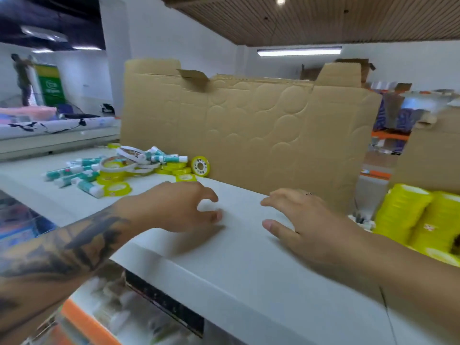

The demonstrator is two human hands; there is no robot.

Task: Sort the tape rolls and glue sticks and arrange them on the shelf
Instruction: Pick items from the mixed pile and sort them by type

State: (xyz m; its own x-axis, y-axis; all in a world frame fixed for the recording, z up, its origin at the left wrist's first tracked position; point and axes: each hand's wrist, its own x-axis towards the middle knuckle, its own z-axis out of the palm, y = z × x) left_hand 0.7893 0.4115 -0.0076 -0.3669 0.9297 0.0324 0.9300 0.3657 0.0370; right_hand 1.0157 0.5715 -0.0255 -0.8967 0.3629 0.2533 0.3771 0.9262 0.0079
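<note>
A mixed heap lies on the white shelf top [239, 250] at the left: teal and white glue sticks [74, 174] and yellow tape rolls [117, 189], with one yellow roll [200, 166] standing on edge against the cardboard. My left hand [174, 207] hovers over the shelf top to the right of the heap, fingers loosely curled and holding nothing. My right hand [301, 220] is beside it, fingers spread and relaxed just above the surface, also holding nothing. The two hands are a short gap apart.
A tall flattened cardboard sheet [249, 125] stands along the shelf's back. Stacks of yellow tape rolls [403, 215] sit lower at the right. Lower shelves with orange edges [84, 322] show below the front. A person [23, 75] stands far back left.
</note>
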